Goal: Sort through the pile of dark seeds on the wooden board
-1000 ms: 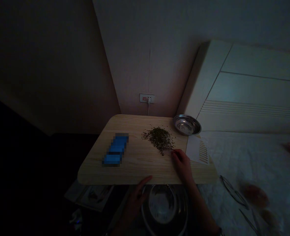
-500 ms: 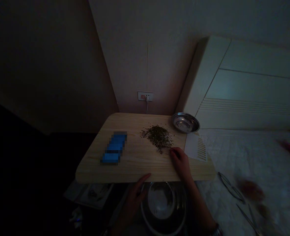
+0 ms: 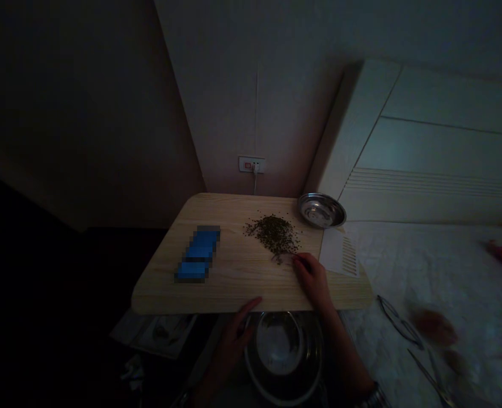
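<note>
1. The counter (image 3: 233, 283) is pale yellowish wood, finely streaked with grain.
2. The heap of grains (image 3: 274, 231) is dark olive and brown.
3. The oblong (image 3: 200, 249) is blue (its detail is pixelated), crossed by a dark band.
4. The bowl (image 3: 320, 212) is silver.
5. The headboard (image 3: 438, 150) is whitish, scored with parallel lines.

The right hand (image 3: 312, 279) is bare, and so is the long arm below it. Low on that arm, at the edge of the view, is a shiny band (image 3: 376, 396) with light and dark bits. It is too dark to tell if it is a bracelet or a sleeve end. The left hand (image 3: 236, 327) is bare too, with thin fingers. Its arm fades into the dark.
</note>
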{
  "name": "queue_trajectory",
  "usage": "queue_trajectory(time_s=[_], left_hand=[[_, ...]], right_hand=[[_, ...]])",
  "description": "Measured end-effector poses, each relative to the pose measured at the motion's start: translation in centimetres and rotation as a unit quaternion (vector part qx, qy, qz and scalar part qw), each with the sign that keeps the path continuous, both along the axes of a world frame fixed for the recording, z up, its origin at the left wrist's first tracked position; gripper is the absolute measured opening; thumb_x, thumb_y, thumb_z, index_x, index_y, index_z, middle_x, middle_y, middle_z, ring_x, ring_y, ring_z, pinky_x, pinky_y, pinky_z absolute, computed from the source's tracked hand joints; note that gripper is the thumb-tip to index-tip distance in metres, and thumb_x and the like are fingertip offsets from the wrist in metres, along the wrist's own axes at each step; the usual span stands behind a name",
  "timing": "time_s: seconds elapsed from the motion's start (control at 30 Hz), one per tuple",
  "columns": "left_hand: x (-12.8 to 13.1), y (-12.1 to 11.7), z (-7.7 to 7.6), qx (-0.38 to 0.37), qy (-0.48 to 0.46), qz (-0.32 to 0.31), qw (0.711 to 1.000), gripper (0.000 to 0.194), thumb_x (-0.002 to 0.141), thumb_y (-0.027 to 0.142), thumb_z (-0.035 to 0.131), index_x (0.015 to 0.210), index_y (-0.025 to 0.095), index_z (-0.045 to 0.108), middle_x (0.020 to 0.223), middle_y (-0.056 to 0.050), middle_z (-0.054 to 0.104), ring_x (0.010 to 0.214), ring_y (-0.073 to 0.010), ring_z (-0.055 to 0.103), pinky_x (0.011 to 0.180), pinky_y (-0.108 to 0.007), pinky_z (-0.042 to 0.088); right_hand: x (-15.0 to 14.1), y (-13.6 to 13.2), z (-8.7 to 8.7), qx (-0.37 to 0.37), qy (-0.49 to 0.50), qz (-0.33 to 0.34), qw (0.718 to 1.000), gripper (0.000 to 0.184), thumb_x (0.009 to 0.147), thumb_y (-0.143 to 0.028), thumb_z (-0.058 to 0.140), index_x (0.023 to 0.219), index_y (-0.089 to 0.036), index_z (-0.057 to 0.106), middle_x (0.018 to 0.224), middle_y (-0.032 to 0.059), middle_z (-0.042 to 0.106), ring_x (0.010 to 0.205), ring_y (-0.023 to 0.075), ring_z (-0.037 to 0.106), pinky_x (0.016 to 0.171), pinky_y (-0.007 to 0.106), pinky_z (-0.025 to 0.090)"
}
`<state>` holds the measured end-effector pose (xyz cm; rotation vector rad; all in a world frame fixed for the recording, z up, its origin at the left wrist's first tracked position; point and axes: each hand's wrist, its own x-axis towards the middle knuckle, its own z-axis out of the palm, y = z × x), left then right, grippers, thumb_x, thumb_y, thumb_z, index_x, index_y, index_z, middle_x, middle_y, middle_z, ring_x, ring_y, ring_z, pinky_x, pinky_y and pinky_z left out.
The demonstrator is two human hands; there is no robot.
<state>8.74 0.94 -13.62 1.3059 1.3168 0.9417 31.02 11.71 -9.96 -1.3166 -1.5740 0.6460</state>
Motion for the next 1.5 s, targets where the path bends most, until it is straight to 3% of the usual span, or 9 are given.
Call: queue_trajectory(time_s=[0.43,0.7,0.97,1.3,1.5], left_hand=[[0.1,-0.1,1.0,0.002,0.006,0.001,1.0,0.047,0.076,0.012,0.05,0.12,0.027,0.056,0.132,0.0,0.054,0.124,-0.0216,0.042,0.104,-0.033,0.031],[0.1,-0.1,-0.2,0.003,-0.01,0.003,1.0,0.045,0.076,0.015,0.052,0.12,0.026,0.056,0.13,-0.001,0.056,0.125,-0.0216,0.042,0.106,-0.034,0.029],[0.1,-0.3,0.6,-0.002,0.007,0.002,1.0,0.046,0.077,0.014,0.051,0.121,0.028,0.055,0.131,0.0,0.055,0.123,-0.0221,0.045,0.104,-0.034,0.032],[-0.1,-0.1,-0.4,0.003,0.008,-0.006,1.0,0.046,0.077,0.016,0.051,0.122,0.028,0.054,0.132,-0.001,0.053,0.124,-0.0226,0.042,0.099,-0.032,0.037],[-0.1,-0.3,-0.1,0.005,0.004,-0.006,1.0,0.05,0.077,0.01,0.047,0.123,0.028,0.053,0.132,0.001,0.054,0.121,-0.0212,0.046,0.098,-0.031,0.037]], right_hand=[[0.0,-0.1,0.0,-0.01,-0.008,0.007,1.0,0.018,0.084,-0.032,0.048,0.09,-0.021,0.061,0.086,0.0043,0.064,0.08,0.0191,0.058,0.073,0.031,0.045],[-0.1,0.0,0.1,-0.008,-0.012,0.011,1.0,0.019,0.083,-0.033,0.048,0.088,-0.021,0.062,0.084,0.0042,0.065,0.078,0.0193,0.058,0.071,0.031,0.045],[0.0,-0.1,0.0,-0.017,-0.004,0.033,0.999,0.017,0.082,-0.031,0.05,0.09,-0.021,0.062,0.085,0.0042,0.065,0.079,0.0194,0.058,0.072,0.031,0.045],[-0.1,-0.2,0.2,-0.023,0.0,0.035,0.999,0.016,0.083,-0.03,0.05,0.09,-0.021,0.061,0.085,0.0042,0.064,0.079,0.019,0.058,0.072,0.03,0.045],[-0.1,-0.3,0.1,-0.032,-0.007,0.04,0.999,0.017,0.083,-0.03,0.051,0.09,-0.019,0.061,0.084,0.0042,0.064,0.078,0.0182,0.059,0.071,0.029,0.045]])
